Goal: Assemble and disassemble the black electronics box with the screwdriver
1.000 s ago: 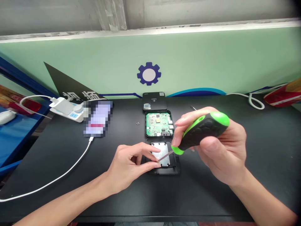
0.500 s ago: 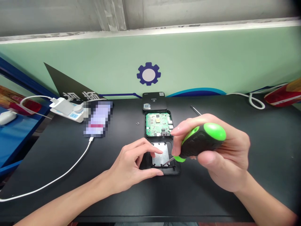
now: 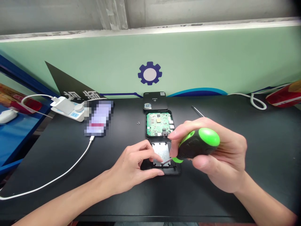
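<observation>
My right hand (image 3: 225,157) is closed round the black and green handle of a screwdriver (image 3: 197,142). Its shaft slants down to the left, and the tip meets the lower edge of a silver metal plate (image 3: 161,150). That plate lies in a black plastic cover (image 3: 172,171) on the table. My left hand (image 3: 136,163) grips the cover from the left, thumb along its near edge. Its index finger reaches over the plate to the screwdriver tip; whether they touch, I cannot tell. Just behind sits an open black case with a green circuit board (image 3: 157,124).
A black box (image 3: 155,101) stands behind the circuit board. Small screws (image 3: 138,123) lie left of it, and a thin metal rod (image 3: 197,110) lies to the right. Farther left are a blurred phone (image 3: 98,117), its white cable (image 3: 77,168) and a power strip (image 3: 68,108).
My left index finger has come down towards the screwdriver tip. My right hand and the screwdriver handle have shifted slightly left and down, while the tip stays at the plate's lower edge.
</observation>
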A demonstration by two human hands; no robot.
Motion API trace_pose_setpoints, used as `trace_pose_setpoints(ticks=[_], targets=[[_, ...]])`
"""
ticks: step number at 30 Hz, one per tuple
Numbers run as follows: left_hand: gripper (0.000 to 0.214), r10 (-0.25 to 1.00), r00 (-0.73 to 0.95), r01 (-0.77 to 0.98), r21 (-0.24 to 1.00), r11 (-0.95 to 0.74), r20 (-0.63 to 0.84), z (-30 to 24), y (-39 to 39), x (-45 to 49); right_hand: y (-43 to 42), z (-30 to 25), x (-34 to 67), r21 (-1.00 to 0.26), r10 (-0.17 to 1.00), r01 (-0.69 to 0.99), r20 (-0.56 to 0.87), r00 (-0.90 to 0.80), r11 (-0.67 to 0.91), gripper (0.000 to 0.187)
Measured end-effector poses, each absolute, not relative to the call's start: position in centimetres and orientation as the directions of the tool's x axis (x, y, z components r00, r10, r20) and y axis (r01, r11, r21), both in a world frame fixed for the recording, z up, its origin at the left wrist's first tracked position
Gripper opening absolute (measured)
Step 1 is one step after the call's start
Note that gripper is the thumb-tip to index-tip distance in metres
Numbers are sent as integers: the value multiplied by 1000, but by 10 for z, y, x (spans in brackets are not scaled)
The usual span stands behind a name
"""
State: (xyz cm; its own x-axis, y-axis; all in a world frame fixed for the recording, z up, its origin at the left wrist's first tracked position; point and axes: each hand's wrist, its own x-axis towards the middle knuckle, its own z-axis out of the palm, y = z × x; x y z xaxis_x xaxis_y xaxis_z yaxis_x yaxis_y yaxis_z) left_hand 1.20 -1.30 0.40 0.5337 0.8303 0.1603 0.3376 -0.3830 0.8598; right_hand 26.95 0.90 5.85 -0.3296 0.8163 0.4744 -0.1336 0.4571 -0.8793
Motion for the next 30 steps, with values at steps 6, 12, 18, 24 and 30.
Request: trace_pose_setpoints(ticks=[6, 12, 18, 24, 30], targets=[[21, 816, 556, 335, 856, -393, 158, 3, -12, 12, 11, 61, 267, -860, 784, -137, 506, -360, 492, 32], [15, 816, 562, 345, 859, -378, 133, 1, -12, 10, 13, 63, 265, -838, 753, -177, 542, -372, 516, 33], [10, 811, 571, 337, 866, -370, 125, 4, -13, 11, 11, 63, 263, -831, 758, -183, 555, -342, 526, 31], [11, 804, 578, 345, 852, -394, 138, 6, -13, 11, 9, 63, 261, -831, 759, -214, 556, -339, 514, 32], [12, 809, 573, 350, 855, -384, 129, 5, -14, 11, 9, 62, 260, -828, 755, -208, 560, -341, 520, 33]])
